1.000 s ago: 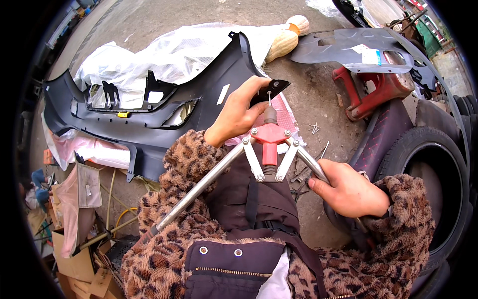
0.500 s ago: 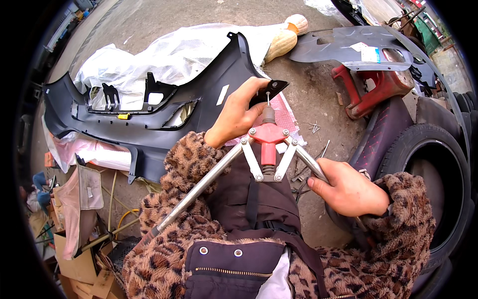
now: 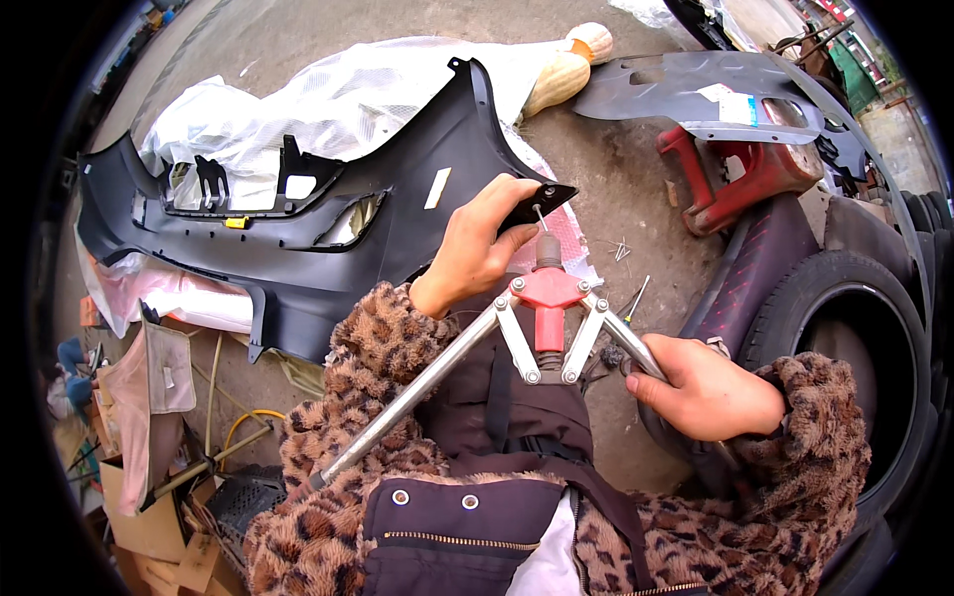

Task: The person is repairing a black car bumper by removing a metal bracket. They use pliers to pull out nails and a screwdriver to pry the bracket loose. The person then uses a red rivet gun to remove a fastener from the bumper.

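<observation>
My left hand (image 3: 479,243) pinches the end tab of a black car bumper (image 3: 328,260), thumb below and fingers over its edge. The bumper lies across the ground to the left. My right hand (image 3: 708,385) is wrapped round one handle of a lever hand riveter (image 3: 550,290) with a red body and silver linkages. Its other long handle runs down against my left sleeve, and the two handles are spread apart. A thin rivet (image 3: 540,214) sticks up from the nose at the tab's lower edge; I cannot tell whether it enters a hole.
Several loose rivets (image 3: 621,250) and a screwdriver (image 3: 638,298) lie on the ground. A red stand (image 3: 730,184) sits under a grey panel (image 3: 686,87) at right, beside a tyre (image 3: 795,298). Pumpkins (image 3: 558,84) and white wrapping (image 3: 348,84) lie beyond; cardboard boxes (image 3: 149,521) are lower left.
The riveter and my right hand have shifted slightly right and down in the picture. The rivet now leans left from the nose. Both hands keep their holds.
</observation>
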